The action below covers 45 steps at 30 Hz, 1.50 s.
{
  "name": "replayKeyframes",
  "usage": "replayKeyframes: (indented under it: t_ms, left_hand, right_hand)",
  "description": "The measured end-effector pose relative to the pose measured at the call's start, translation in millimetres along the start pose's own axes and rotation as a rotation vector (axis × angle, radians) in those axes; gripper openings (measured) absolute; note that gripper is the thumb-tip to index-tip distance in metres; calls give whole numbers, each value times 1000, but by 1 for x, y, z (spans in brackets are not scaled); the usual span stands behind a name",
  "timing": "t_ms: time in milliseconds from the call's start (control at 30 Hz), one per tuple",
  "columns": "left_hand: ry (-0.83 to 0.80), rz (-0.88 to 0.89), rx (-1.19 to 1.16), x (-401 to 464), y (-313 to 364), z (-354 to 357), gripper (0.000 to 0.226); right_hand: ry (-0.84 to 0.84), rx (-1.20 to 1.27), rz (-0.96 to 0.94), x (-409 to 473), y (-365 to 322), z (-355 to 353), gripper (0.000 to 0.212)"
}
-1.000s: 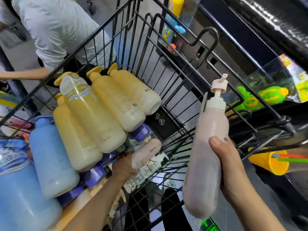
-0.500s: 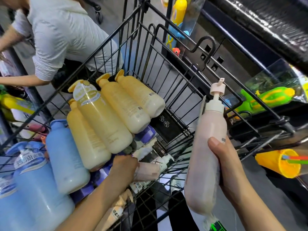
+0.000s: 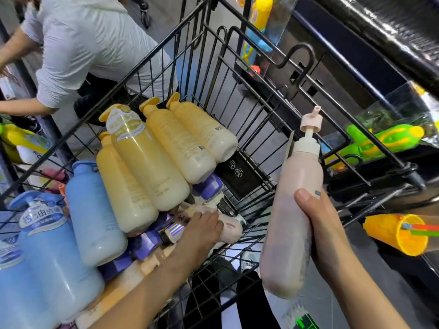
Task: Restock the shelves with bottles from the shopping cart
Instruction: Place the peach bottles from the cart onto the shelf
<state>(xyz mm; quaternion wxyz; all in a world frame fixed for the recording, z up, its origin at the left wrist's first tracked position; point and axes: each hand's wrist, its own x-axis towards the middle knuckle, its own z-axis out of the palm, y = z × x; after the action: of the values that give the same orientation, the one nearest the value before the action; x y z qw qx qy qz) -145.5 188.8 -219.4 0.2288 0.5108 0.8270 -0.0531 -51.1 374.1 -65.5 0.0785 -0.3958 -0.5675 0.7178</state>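
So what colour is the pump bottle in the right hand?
Pale pink pump bottle, matching pink pump head, clearest in the head view.

Little print was legible. The blue bottle (image 3: pixel 51 248) at the near left corner of the shopping cart (image 3: pixel 251 129) bore a label with large white Chinese characters, seemingly "油去屑". A black plate (image 3: pixel 240 179) on the cart's far wall showed "NO" twice above crossed-out symbols. Labels and barcodes on the yellow bottles (image 3: pixel 152 162) were too blurred to read.
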Motion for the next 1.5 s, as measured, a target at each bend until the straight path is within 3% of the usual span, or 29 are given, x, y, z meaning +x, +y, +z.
replayKeyframes:
  t_ms: [33,100,133,200,333,467,600,700,833,1033,1200,1267,1333,1400,1500]
  left_hand:
    - [-1,-71,-205,-13,7,14,36]
    - [-8,-467,-806,-30,20,30,25]
    - [-70,-683,-1113,-30,22,35,31]
    - [-21,-920,-1584,-17,17,46,43]
    - [232,-973,-2019,15,7,56,39]
    - [173,-955,-2324,27,7,70,43]
    - [194,-1030,-2329,34,17,73,50]
    - [260,-1009,-2145,25,27,60,47]
    - [345,-866,-1831,-1,29,25,50]
    - [410,-617,-1711,-51,30,-48,53]
    - [518,-557,-1810,-96,23,-112,57]
    - [590,-551,-1889,-111,19,-136,75]
    - [618,-471,-2027,-124,15,-155,90]
    - [645,-403,-2104,-138,12,-170,73]
    - [764,-385,-2147,-157,9,-183,38]
  right_hand:
    - [-1,0,-3,0,0,0,67]
    - [-11,-3,-2,0,0,0,66]
    - [-18,-8,0,0,0,0,66]
    - [-29,-25,2,0,0,-1,64]
    - [-41,-36,-7,0,3,-2,61]
    - [-54,-29,-13,2,5,-3,61]
    - [-73,-21,-13,3,6,-3,60]
    - [-64,-12,-15,2,6,-3,55]
    - [-71,-24,-17,1,5,0,44]
    - [-81,-11,21,-8,-10,5,36]
    - [-121,63,55,-30,-30,9,58]
    - [-154,73,50,-41,-42,12,70]
    - [-183,67,23,-50,-53,14,62]
    - [-212,62,-21,-59,-62,18,44]
    - [-244,25,-63,-67,-73,24,51]
